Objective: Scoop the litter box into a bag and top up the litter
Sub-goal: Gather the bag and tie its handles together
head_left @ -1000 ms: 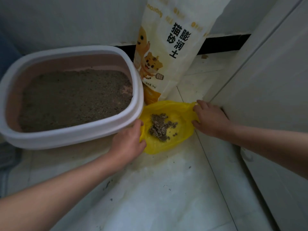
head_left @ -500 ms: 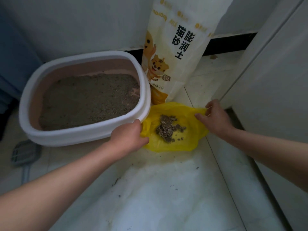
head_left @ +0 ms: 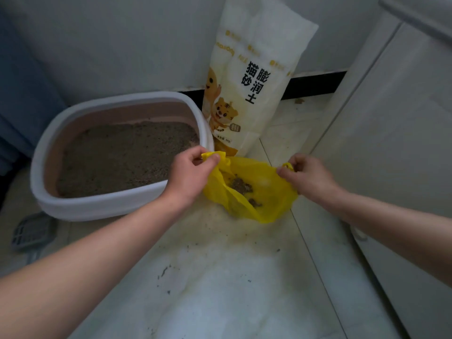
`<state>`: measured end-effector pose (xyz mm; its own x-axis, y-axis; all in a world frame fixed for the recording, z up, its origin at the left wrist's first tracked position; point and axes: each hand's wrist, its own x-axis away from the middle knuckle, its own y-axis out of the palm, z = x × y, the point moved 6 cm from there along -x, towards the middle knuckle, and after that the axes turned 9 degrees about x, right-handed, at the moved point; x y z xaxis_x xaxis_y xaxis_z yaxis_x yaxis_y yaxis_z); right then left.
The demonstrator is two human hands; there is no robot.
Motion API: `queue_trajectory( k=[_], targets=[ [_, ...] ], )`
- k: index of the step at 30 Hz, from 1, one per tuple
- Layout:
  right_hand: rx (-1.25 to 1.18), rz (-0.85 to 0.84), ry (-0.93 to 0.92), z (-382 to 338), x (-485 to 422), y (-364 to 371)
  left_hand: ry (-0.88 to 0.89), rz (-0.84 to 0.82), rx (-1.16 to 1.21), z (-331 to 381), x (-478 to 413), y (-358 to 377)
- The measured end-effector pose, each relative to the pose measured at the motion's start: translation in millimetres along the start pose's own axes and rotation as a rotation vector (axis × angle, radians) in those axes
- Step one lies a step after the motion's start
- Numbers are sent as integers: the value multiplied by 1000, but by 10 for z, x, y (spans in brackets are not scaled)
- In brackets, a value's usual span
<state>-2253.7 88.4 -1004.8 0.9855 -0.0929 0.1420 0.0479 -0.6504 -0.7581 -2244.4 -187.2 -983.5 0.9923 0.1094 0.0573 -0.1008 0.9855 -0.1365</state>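
A yellow plastic bag (head_left: 266, 192) hangs just above the floor tiles, with clumps of scooped litter (head_left: 241, 185) inside it. My left hand (head_left: 193, 172) pinches its left handle and my right hand (head_left: 308, 177) pinches its right handle, holding the mouth apart. The white litter box (head_left: 117, 204), pink inside and filled with grey-brown litter, stands to the left, touching my left wrist. A tall cream sack of cat litter (head_left: 249, 94) with a tiger cartoon leans on the wall behind the bag. A grey slotted scoop (head_left: 30, 234) lies on the floor at the far left.
A white cabinet door (head_left: 391, 155) runs along the right side, close to my right arm. A black skirting strip (head_left: 315, 84) lines the back wall. Loose litter grains dot the pale floor tiles (head_left: 220, 277) in front of me.
Both hands have lifted the bag's handles off the floor, raising the bag so its sides fold up around the clumps. My view has pulled back and up.
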Motion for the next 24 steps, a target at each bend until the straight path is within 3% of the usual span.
queue_trajectory(
  k=[4,11,19,24],
  targets=[
    [-275,52,-100,-337,132,-234,74,30,58,258,-48,47],
    [-470,167,-319,-843,252,-644,247,53,221,781,-146,-20],
    [-386,29,-252,-645,211,-383,63,25,119,468,-86,21],
    [-389,39,-278,-673,238,-415,160,59,123,667,-120,-43]
  ],
)
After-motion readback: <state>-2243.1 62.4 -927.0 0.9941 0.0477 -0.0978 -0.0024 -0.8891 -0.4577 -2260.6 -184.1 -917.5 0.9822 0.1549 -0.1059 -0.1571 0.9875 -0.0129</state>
